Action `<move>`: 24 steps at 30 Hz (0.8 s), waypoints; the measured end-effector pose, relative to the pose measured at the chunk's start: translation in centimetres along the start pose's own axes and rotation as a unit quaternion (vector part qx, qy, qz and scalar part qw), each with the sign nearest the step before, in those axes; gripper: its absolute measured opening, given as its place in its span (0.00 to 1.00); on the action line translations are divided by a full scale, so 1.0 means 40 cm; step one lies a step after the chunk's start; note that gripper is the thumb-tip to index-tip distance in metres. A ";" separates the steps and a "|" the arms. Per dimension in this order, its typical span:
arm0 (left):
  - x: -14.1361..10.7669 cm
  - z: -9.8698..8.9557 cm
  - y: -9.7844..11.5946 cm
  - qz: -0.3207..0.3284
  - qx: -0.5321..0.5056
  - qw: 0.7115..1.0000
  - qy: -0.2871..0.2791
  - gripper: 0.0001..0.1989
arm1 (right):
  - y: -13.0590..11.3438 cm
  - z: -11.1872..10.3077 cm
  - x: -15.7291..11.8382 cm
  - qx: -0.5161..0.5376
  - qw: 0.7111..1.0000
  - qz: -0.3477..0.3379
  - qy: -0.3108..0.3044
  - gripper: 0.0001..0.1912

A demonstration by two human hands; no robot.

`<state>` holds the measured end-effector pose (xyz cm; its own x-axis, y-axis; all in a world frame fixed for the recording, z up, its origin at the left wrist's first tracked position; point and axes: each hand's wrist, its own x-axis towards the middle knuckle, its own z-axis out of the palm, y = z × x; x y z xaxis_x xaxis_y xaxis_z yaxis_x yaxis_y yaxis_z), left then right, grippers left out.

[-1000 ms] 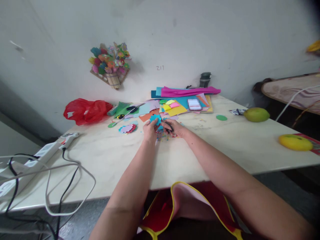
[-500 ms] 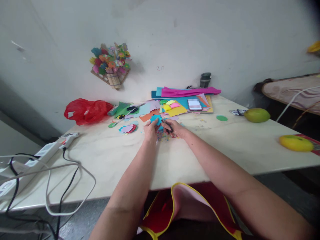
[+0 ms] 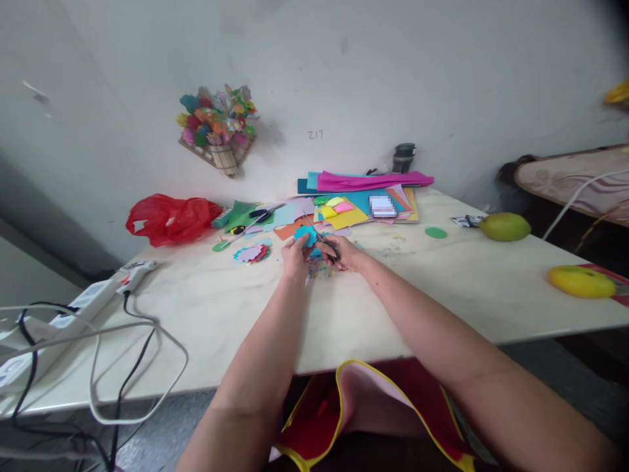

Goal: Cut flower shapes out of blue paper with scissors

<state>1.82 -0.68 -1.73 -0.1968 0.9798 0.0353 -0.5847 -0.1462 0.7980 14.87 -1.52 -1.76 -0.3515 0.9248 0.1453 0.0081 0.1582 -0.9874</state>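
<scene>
A blue paper flower (image 3: pixel 305 235) with a scalloped edge is pinched in my left hand (image 3: pixel 295 255). My right hand (image 3: pixel 345 252) grips a pair of scissors (image 3: pixel 332 248) with dark handles; the blades point up and lie close beside the flower's right edge. Whether the blades touch the paper I cannot tell. Small coloured paper scraps (image 3: pixel 322 269) lie on the table under both hands. To the left rests a stack of scalloped paper cut-outs (image 3: pixel 251 254), lilac on top with red and blue showing beneath.
Coloured sheets (image 3: pixel 351 213) and a phone (image 3: pixel 382 206) lie behind my hands. A second pair of scissors (image 3: pixel 255 219) and a red plastic bag (image 3: pixel 171 219) are back left. Power strips (image 3: pixel 93 295) with loose cables line the left edge. Mangoes (image 3: pixel 506 226) lie on the right.
The blue flower has turned or tilted slightly in my left hand, and the scissors have shifted a little beside it. Everything else looks the same.
</scene>
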 end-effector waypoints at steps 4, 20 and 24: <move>0.002 -0.003 0.006 0.005 -0.002 1.000 0.003 0.12 | -0.019 -0.003 -0.013 0.004 0.999 0.036 -0.001 0.16; -0.006 -0.014 0.012 -0.072 0.066 0.983 -0.155 0.15 | -0.006 -0.029 0.019 0.082 0.989 -0.068 0.107 0.17; -0.004 -0.012 0.009 -0.094 0.067 0.984 -0.137 0.15 | -0.022 -0.022 0.018 0.091 0.984 -0.055 0.143 0.17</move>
<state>1.28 -0.95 -1.74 0.1359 0.9904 0.0258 -0.4776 0.0427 0.8775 15.41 -0.68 -0.74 -0.0624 0.9693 0.2380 -0.1914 0.2225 -0.9560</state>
